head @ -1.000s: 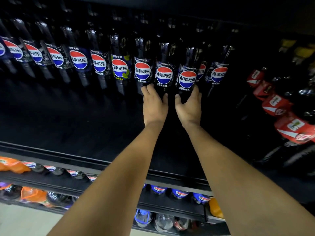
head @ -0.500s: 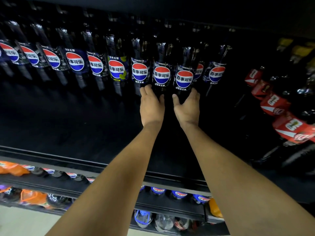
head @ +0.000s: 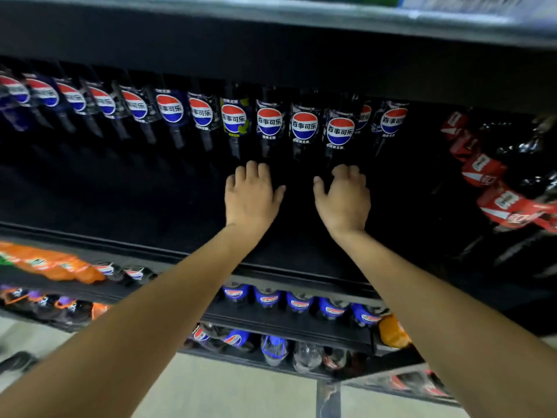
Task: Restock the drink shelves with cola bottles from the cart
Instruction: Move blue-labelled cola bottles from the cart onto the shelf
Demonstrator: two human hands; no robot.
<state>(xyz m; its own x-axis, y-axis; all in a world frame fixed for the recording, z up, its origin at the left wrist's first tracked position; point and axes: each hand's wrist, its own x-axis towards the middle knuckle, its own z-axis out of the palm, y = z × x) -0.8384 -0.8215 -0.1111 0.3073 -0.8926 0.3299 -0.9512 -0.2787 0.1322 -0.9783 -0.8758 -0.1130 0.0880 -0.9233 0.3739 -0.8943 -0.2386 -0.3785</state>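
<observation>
Cola bottles [head: 304,126] line the back of the shelf [head: 135,191], but its front is bare, so I'd say plenty is left. The left hand [head: 253,197] and right hand [head: 343,200] hover at their bases, each grip slack, holding nothing.

Dim, shadowed shelf interior; blurred, bowed edges (wide-angle); slight label glare

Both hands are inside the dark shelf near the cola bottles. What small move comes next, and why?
Probably draw both hands back out to fetch more bottles. The left hand and right hand hold nothing, fingers loosely bent, just in front of the standing cola bottles, and the shelf shows bare dark floor ahead of that row, so there looks to be room.
</observation>
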